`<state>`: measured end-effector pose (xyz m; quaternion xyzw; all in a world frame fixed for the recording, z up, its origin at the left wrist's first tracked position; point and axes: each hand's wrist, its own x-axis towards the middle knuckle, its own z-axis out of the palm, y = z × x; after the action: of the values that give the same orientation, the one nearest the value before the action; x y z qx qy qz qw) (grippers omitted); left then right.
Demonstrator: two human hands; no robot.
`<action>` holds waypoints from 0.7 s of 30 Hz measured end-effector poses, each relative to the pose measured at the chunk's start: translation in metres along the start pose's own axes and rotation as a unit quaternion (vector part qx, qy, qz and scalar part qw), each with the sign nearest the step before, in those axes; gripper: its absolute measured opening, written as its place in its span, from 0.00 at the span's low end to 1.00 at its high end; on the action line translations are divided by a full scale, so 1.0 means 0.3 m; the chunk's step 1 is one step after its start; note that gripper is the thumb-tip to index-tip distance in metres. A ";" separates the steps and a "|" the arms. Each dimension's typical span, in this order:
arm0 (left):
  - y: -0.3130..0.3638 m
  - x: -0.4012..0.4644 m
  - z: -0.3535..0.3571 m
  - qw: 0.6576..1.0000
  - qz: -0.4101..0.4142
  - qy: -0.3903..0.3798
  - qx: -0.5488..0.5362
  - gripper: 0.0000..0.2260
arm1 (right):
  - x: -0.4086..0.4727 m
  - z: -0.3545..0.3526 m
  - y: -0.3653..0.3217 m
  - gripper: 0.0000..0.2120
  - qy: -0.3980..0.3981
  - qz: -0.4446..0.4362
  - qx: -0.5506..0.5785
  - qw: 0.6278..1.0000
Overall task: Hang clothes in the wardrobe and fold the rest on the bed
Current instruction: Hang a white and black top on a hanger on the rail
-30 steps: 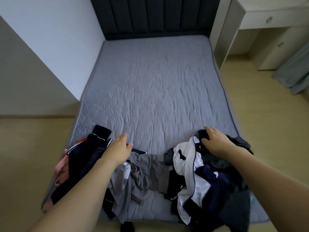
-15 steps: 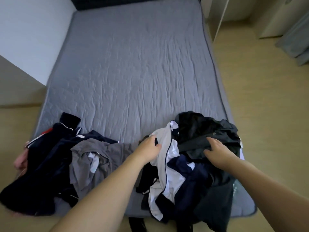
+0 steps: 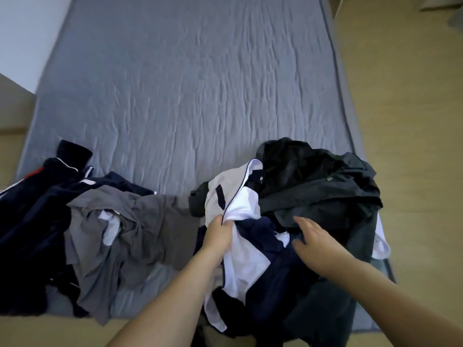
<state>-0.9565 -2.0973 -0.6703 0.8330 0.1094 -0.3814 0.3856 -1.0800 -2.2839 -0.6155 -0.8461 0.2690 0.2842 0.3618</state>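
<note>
White-and-navy garment (image 3: 240, 254), soft, light, tangled beside black jacket (image 3: 318, 186): pinched by left hand (image 3: 218, 236), right hand (image 3: 315, 244) released; best lifted at collar.

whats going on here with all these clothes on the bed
A person is sorting a heap of clothes at the foot of the bed. The left hand grips a bunch of the white and navy garment, while the right hand, its fingers spread, rests on the navy part beside the black jacket. A grey garment and a dark navy one lie crumpled to the left. Nothing looks folded yet.
</note>
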 end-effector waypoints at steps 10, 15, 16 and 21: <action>0.369 -0.465 -0.579 0.970 0.140 -0.029 -0.197 0.14 | -0.084 -0.221 -0.444 0.33 0.084 -0.147 -0.003 0.986; 0.557 -0.826 -0.881 0.951 0.286 -0.072 -0.090 0.17 | -0.194 -0.275 -0.774 0.35 -0.019 -0.225 -0.176 0.958; 0.578 -0.906 -0.944 0.945 0.309 -0.054 -0.095 0.14 | -0.229 -0.266 -0.835 0.28 -0.043 -0.229 -0.199 0.952; 0.595 -1.260 -1.262 0.909 0.385 0.082 -0.134 0.08 | -0.412 -0.235 -1.110 0.14 -0.097 -0.260 -0.099 0.956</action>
<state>-0.9218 -1.9013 -0.1426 0.7795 -0.1383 -0.1152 0.6000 -0.9255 -2.1095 -0.3385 -0.8870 -0.0265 0.2859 0.3617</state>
